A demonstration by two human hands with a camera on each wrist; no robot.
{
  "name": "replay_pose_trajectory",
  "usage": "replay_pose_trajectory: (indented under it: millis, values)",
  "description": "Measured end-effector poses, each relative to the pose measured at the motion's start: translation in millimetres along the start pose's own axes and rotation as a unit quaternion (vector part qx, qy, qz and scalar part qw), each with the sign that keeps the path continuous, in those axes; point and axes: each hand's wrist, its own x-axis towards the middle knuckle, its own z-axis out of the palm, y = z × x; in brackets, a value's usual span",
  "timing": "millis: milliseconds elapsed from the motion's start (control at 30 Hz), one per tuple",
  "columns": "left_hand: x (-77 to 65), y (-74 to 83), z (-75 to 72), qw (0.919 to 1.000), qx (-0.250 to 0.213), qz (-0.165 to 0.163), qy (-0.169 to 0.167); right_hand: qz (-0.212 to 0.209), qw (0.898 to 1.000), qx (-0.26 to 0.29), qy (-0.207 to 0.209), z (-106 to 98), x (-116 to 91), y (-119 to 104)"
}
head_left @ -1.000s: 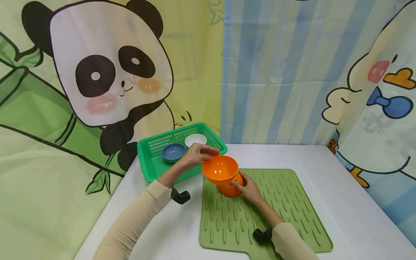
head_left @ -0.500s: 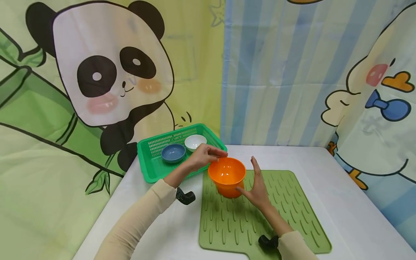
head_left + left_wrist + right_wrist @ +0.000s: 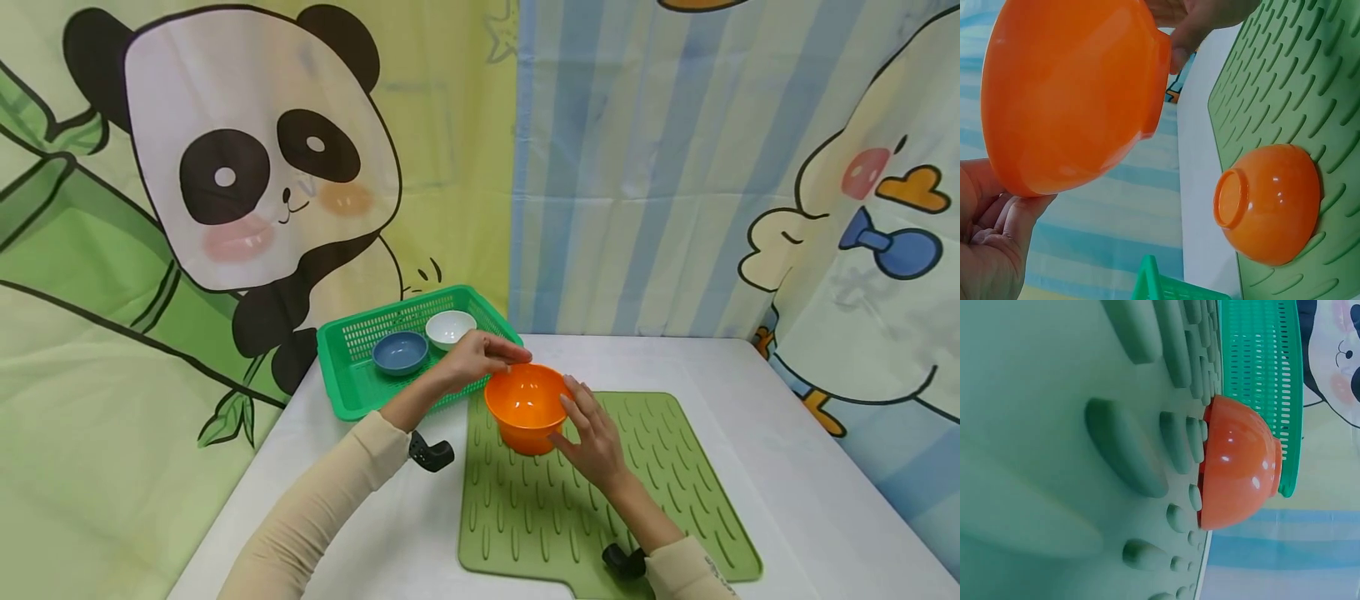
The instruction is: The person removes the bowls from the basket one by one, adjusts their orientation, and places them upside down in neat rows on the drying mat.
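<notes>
An upright orange bowl hangs in the air above the green mat. My left hand pinches its rim at the far left. My right hand holds the opposite side, fingers at the rim and thumb lower down; the left wrist view shows that thumb by the foot of the bowl. Below, a second orange bowl lies upside down on the mat, its foot ring upward. From the head it is mostly hidden behind the held bowl. In the right wrist view neither hand appears.
Left of the mat stands a green basket with a blue bowl and a white bowl in it. A white table lies under everything. Printed curtains close off the back and sides.
The held bowl has moved slightly right and now covers more of the lower bowl. My right hand left the lower bowl, opened wide, then closed on the upper bowl's right side.
</notes>
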Motion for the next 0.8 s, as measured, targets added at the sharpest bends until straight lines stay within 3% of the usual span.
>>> replay_pose_trajectory:
  millis: [367, 500, 600, 667, 733, 800]
  values:
    - [0.4, -4.4, -0.2, 0.9999, -0.014, -0.004, 0.007, -0.014, 1.000, -0.006, 0.025, -1.1, 5.9, 0.0]
    - [-2.2, -11.2, -0.2, 0.9990, -0.043, 0.005, 0.015, 0.009, 0.999, 0.024, 0.036, -5.1, 15.6, -4.8]
    - [-9.0, -12.6, 0.7, 0.9959, -0.073, 0.036, 0.041, 0.073, 0.995, 0.053, 0.044, -10.2, 27.4, -11.6]
    - [-15.8, -11.6, 1.9, 0.9912, -0.080, 0.081, 0.069, 0.144, 0.986, 0.070, 0.041, -14.6, 34.2, -16.3]
    - [-20.2, -15.7, 1.5, 0.9835, -0.066, 0.143, 0.090, 0.230, 0.969, 0.088, 0.031, -20.1, 38.8, -19.5]
    - [-23.8, -22.8, 1.4, 0.9723, -0.007, 0.209, 0.105, 0.320, 0.940, 0.114, 0.019, -24.8, 40.8, -21.3]
